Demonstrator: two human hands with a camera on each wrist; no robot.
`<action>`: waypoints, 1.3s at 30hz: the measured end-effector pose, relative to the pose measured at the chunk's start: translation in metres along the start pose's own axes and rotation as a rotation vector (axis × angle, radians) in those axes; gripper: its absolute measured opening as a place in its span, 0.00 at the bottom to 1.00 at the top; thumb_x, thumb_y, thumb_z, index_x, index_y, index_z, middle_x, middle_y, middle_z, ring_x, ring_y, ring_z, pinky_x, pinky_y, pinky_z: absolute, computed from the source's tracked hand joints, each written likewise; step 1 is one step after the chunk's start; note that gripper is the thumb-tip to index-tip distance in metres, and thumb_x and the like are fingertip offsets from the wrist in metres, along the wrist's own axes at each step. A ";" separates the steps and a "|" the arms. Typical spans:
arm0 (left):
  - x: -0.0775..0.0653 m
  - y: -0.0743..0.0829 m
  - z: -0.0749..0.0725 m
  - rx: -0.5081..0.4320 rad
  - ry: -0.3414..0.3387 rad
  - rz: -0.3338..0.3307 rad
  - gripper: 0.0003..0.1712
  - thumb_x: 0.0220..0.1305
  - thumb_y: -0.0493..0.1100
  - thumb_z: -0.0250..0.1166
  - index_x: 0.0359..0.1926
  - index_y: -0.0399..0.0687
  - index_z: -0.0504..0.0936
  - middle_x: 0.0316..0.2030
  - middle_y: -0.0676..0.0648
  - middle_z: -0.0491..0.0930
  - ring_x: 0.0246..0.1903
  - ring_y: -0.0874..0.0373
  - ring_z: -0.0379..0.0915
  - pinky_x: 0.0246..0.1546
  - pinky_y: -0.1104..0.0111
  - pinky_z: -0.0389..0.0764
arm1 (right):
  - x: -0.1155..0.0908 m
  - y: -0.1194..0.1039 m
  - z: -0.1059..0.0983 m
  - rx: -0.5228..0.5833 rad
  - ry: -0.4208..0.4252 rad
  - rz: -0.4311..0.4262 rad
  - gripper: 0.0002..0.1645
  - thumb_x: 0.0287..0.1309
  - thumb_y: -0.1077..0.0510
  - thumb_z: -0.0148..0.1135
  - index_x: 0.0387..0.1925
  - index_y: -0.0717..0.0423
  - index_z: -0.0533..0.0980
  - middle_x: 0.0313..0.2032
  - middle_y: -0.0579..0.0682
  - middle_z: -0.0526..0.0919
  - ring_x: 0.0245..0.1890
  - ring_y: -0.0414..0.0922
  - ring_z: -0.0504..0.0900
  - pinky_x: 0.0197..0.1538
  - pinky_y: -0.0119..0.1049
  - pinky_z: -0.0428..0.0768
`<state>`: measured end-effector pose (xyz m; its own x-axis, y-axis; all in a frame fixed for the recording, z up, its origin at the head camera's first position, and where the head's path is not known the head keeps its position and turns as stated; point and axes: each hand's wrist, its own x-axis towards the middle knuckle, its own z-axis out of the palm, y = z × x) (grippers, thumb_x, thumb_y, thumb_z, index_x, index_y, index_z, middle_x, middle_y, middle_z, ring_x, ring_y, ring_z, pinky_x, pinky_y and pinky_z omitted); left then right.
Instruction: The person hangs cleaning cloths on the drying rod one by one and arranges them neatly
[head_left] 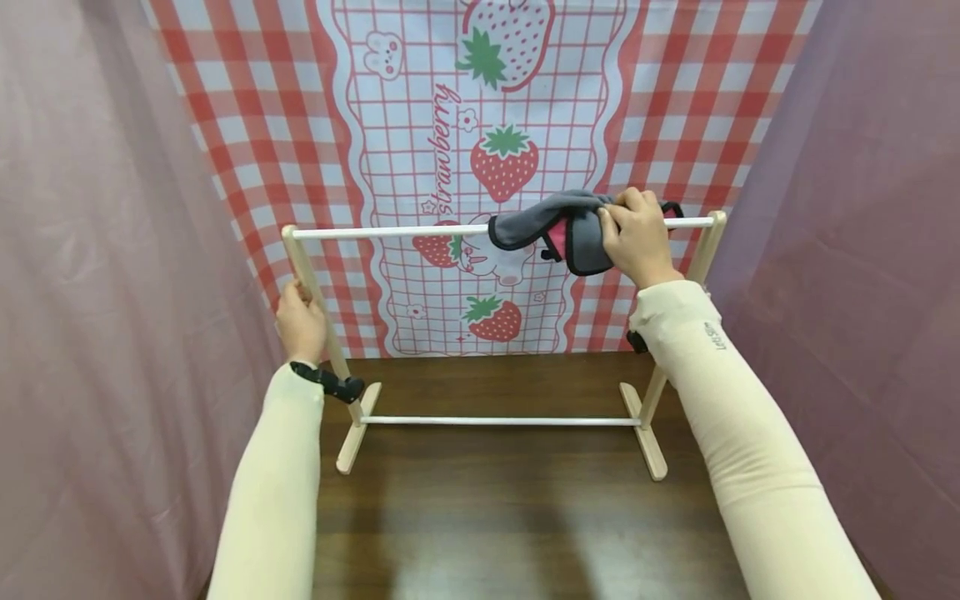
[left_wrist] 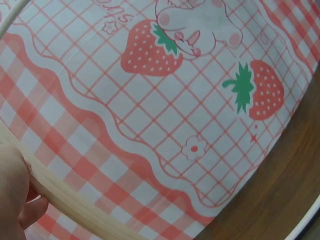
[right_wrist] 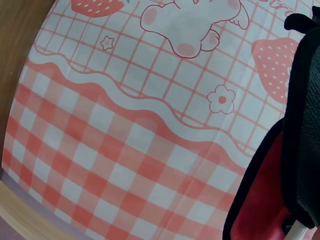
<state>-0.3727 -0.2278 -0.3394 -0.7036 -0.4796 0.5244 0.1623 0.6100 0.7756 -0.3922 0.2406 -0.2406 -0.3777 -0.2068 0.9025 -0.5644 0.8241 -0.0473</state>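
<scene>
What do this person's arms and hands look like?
The left hand and right hand wear no gloves. The left sleeve and right sleeve are cream, the latter with small dark lettering. A black strap crosses the left wrist; a black piece shows at the right.

The left hand [left_wrist: 15, 192], cut off at the lower left edge, grips a pale wooden post [left_wrist: 75, 205] slanting down to the bottom edge. Beyond it spreads a cloth [left_wrist: 117, 100] with strawberries [left_wrist: 152, 50], a flower [left_wrist: 194, 148] and a red-and-white checked border [left_wrist: 80, 155]. A brown desk [left_wrist: 280, 170] and a white bar [left_wrist: 304, 220] fill the lower right.
</scene>
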 end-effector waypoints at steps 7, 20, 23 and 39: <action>-0.009 0.011 0.006 -0.111 0.085 -0.022 0.27 0.61 0.29 0.58 0.62 0.30 0.69 0.55 0.29 0.70 0.56 0.36 0.69 0.60 0.51 0.71 | -0.002 -0.001 0.001 0.024 0.049 -0.031 0.15 0.65 0.64 0.58 0.32 0.75 0.82 0.34 0.67 0.75 0.35 0.66 0.69 0.45 0.59 0.70; -0.028 0.079 0.043 -0.236 0.076 0.154 0.39 0.58 0.34 0.65 0.69 0.37 0.60 0.60 0.35 0.60 0.63 0.44 0.57 0.68 0.62 0.59 | -0.002 0.000 0.001 0.039 0.068 -0.040 0.14 0.64 0.64 0.59 0.31 0.75 0.82 0.33 0.67 0.75 0.35 0.66 0.68 0.45 0.59 0.69; -0.037 0.098 0.056 -0.393 -0.034 0.180 0.39 0.59 0.32 0.64 0.70 0.36 0.58 0.59 0.35 0.62 0.60 0.44 0.60 0.63 0.62 0.65 | -0.003 -0.001 0.000 0.038 0.065 -0.030 0.14 0.63 0.64 0.59 0.31 0.75 0.82 0.34 0.67 0.75 0.35 0.66 0.68 0.45 0.58 0.69; -0.077 0.191 0.094 -0.833 -0.522 -0.016 0.37 0.67 0.32 0.63 0.74 0.48 0.60 0.55 0.36 0.75 0.54 0.45 0.76 0.56 0.57 0.78 | -0.004 0.000 0.000 0.049 0.087 -0.041 0.13 0.62 0.65 0.60 0.31 0.75 0.83 0.33 0.68 0.75 0.34 0.67 0.69 0.44 0.59 0.69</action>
<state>-0.3526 -0.0146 -0.2650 -0.8946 -0.0223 0.4463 0.4452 -0.1305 0.8859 -0.3911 0.2417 -0.2444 -0.2897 -0.1921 0.9376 -0.6140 0.7888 -0.0281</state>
